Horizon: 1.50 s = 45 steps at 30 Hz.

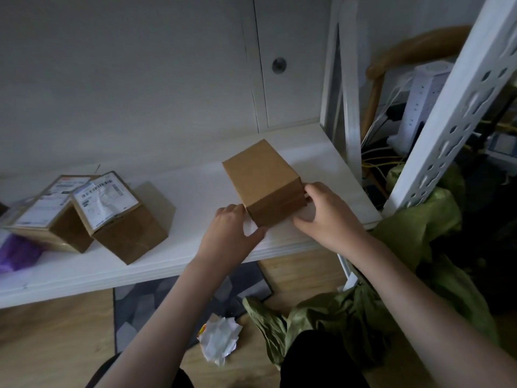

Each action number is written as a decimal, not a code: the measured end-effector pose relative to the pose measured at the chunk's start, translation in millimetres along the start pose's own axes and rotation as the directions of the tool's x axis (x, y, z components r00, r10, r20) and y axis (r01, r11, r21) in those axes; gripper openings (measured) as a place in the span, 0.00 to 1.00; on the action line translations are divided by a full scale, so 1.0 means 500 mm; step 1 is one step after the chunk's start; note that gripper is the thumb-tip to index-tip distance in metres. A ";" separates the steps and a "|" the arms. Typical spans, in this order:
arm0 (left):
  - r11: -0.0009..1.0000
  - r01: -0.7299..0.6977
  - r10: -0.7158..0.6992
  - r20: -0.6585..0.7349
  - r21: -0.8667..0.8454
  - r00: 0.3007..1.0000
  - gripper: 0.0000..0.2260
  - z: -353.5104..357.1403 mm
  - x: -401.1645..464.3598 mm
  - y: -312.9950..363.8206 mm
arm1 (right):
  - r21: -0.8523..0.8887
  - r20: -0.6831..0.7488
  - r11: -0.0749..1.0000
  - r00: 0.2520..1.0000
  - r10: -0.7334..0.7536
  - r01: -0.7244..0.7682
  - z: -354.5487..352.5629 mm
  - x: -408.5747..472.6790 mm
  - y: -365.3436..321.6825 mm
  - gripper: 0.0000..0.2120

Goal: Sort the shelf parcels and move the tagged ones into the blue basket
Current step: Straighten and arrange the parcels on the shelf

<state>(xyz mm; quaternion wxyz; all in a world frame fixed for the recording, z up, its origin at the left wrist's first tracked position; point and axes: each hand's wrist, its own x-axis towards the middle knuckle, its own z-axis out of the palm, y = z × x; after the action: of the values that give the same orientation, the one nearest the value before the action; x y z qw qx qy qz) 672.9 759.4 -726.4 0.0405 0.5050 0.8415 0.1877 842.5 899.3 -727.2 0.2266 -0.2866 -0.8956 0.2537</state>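
Parcel (263,180) — between both hands.

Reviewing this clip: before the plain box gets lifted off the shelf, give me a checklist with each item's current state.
1. Both hands on the plain box: ok; left hand and right hand flank its near end.
2. Grip secure: cannot tell; fingers touch the lower edges.
3. Tag on this box: cannot tell; visible faces are bare, others hidden.
4. Labelled boxes clear of it: ok; apart, to the left.
5. Blue basket located: not ok; not in view.
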 end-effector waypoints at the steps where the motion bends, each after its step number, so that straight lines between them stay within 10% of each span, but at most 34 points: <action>1: 1.000 0.013 -0.013 0.009 0.015 1.000 0.21 0.002 0.002 0.002 | -0.009 -0.004 1.000 1.000 -0.012 0.012 -0.007 0.002 -0.002 0.15; 10: 0.978 0.058 -0.075 -0.076 -0.202 0.994 0.46 -0.029 -0.042 -0.016 | 0.040 0.048 0.997 0.997 -0.066 0.064 -0.034 0.016 -0.065 0.25; 18: 0.994 0.014 0.005 -0.181 0.108 0.983 0.31 -0.083 -0.073 -0.090 | 0.138 0.012 0.987 0.997 -0.081 0.079 0.008 0.046 -0.135 0.31; 45: 0.992 0.128 -0.128 -0.078 -0.008 0.989 0.22 -0.077 -0.059 -0.185 | 0.138 0.187 0.989 0.980 -0.072 0.046 0.134 0.075 -0.147 0.29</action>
<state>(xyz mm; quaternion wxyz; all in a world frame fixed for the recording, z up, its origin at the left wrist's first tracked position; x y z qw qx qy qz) 600.0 684.2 -727.5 0.0202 0.4421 0.8729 0.2054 748.7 849.3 -725.9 0.1656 -0.2185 -0.9025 0.3321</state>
